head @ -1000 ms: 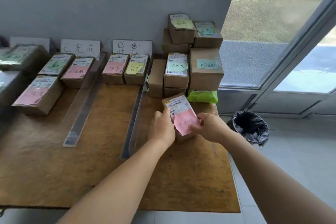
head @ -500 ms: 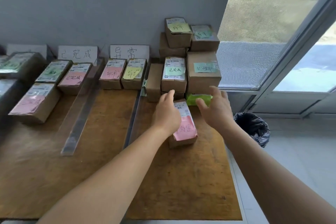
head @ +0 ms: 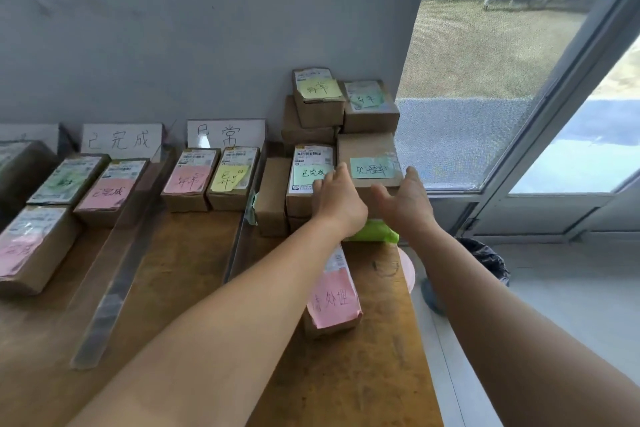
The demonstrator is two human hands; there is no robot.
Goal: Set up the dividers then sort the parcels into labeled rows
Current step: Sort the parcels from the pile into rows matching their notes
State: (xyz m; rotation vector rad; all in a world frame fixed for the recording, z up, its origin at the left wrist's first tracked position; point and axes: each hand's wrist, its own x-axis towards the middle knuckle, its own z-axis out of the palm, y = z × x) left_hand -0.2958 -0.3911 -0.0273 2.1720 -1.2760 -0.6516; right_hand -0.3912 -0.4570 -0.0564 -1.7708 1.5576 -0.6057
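A cardboard parcel with a pink note lies on the wooden table, free of both hands. My left hand and my right hand reach forward with straight fingers on either side of a large parcel with a green note in the stack at the back right. My left fingertips touch its left edge beside a parcel with a white-green label. Two clear dividers run front to back. Sorted parcels sit under paper row labels.
More parcels top the stack against the grey wall. A green bag lies under the stack. Left rows hold several parcels. A black-lined bin stands on the floor right of the table, below a glass door.
Both hands let go of the pink-note parcel, which now lies flat on the table. They moved forward to the large green-note parcel in the stack.
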